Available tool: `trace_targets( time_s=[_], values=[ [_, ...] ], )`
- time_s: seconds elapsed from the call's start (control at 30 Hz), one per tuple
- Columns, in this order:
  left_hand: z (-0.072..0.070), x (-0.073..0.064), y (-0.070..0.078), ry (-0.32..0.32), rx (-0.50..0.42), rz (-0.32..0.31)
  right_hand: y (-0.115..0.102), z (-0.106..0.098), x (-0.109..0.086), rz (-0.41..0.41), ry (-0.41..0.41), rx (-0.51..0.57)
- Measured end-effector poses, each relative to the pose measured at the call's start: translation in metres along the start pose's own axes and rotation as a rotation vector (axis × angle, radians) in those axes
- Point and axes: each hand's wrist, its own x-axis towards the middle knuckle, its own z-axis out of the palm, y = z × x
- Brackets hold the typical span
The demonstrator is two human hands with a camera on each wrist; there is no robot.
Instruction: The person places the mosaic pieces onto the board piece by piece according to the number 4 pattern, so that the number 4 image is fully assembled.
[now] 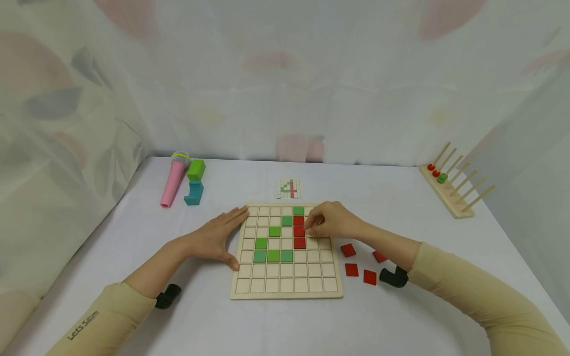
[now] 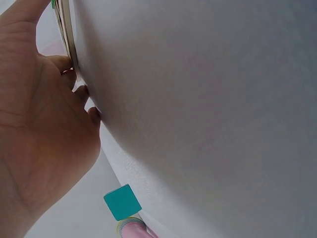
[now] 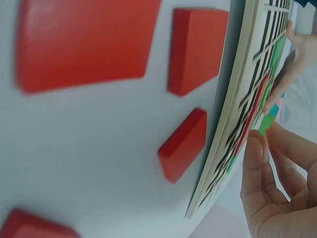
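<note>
A pale wooden grid board point(image 1: 287, 285) lies on the table with several green tiles point(image 1: 273, 255) in a stepped line and a row. Three red tiles point(image 1: 299, 243) form a column on it, below the top green tile point(image 1: 298, 211). My left hand point(image 1: 213, 237) rests with spread fingers along the board's left edge, thumb near its lower part. Over the board, my right hand point(image 1: 331, 220) has bent fingers, its fingertips right at the middle red tile point(image 1: 298, 231). In the right wrist view, thumb and index finger point(image 3: 280, 136) are close together with nothing visible between them.
Several loose red tiles point(image 1: 352, 270) lie right of the board, under the right forearm. A small pattern card point(image 1: 289, 189) lies behind it. Back left are a pink microphone point(image 1: 172, 183), a green block point(image 1: 196, 170) and a teal block point(image 1: 194, 193). A peg rack point(image 1: 447, 195) stands at right.
</note>
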Motion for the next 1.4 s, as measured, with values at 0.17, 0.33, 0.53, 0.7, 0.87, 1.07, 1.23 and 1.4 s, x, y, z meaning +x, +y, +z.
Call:
trace_targets(
  time_s=[0.17,0.33,0.53,0.7,0.87,1.07,1.23,1.4],
  values=[
    [0.0,0.0,0.0,0.002,0.003,-0.006,0.01,-0.009,-0.006,0.029,-0.015,0.023],
    [0.0,0.0,0.0,0.002,0.0,-0.011,0.026,-0.016,-0.013,0.072,-0.026,0.05],
    [0.001,0.001,0.001,0.0,0.001,-0.01,0.043,-0.025,-0.02,0.095,-0.05,0.072],
    [0.001,0.001,0.0,0.0,0.003,-0.01,0.056,-0.031,-0.026,0.073,-0.137,0.15],
    [0.002,0.001,-0.001,-0.001,0.006,-0.011,0.069,-0.032,-0.029,0.044,-0.221,0.197],
    [0.001,0.001,-0.001,-0.004,0.009,-0.014,0.079,-0.03,-0.029,-0.01,-0.302,0.242],
    [0.001,0.001,0.0,-0.006,0.006,-0.017,0.078,-0.028,-0.03,-0.027,-0.355,0.255],
    [0.0,0.001,0.002,-0.006,0.0,-0.021,0.079,-0.027,-0.031,-0.04,-0.366,0.221]
  ],
)
